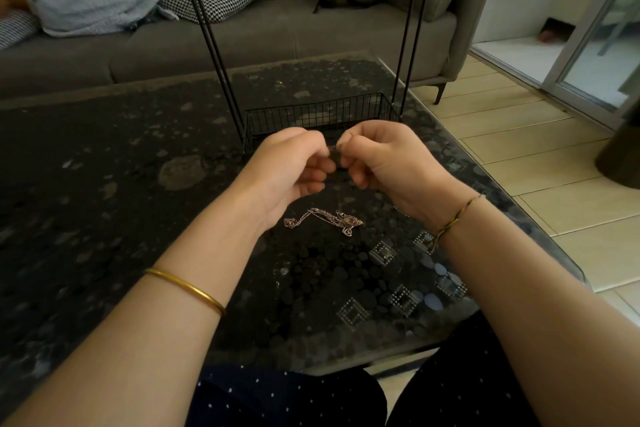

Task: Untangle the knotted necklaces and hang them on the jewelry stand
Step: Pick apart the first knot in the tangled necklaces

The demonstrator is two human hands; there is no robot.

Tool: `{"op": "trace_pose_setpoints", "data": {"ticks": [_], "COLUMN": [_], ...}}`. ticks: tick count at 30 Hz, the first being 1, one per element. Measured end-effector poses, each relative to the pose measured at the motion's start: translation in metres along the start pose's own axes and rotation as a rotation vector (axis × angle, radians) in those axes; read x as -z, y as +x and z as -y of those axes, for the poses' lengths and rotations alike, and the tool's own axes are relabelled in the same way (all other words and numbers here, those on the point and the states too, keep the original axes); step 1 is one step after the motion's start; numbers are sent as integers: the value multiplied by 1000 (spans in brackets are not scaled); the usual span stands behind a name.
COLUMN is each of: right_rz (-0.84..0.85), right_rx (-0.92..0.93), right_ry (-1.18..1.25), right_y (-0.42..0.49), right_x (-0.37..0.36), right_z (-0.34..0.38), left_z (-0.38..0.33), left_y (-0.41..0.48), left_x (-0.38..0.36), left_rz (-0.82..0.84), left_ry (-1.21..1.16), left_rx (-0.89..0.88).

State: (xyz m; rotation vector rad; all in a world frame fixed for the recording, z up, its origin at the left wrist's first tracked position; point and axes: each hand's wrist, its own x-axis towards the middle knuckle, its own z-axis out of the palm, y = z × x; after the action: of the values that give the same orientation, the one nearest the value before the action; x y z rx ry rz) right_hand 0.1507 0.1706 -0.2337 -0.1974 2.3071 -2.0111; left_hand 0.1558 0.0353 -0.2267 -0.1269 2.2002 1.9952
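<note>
Two bare hands were raised above a dark glass table [104, 184], fingertips almost meeting. The left hand [291, 163] and right hand [381, 156] both had curled fingers, drawn in as if pinching. Whether they held a chain was too fine to tell. A tangle of necklaces [325, 220] lay on the table below, between the wrists. The black wire jewelry stand [311, 114] stood just behind the hands.

Both forearms are reaching forward, the left hand [291, 163] and right hand [377, 156] nearly touching, curled fingers pinching a thin strand [333, 149].
</note>
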Motion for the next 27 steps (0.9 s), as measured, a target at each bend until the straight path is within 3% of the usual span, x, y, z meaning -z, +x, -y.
{"op": "trace_pose_setpoints", "data": {"ticks": [8,18,27], "right_rz": [66,-21,-125], "right_rx": [-21,-114,-46], "right_ry": [-83,366,198], "right_y": [-2,5,5], "right_x": [-3,-6,-4], "right_z": [2,0,-1], "left_z": [1,1,5], "left_y": [3,4,4], "left_x": [-1,-9,-6], "left_rz": [-50,-1,-79], "left_ry": [-71,-70,207], "left_rx": [-12,21,-114]}}
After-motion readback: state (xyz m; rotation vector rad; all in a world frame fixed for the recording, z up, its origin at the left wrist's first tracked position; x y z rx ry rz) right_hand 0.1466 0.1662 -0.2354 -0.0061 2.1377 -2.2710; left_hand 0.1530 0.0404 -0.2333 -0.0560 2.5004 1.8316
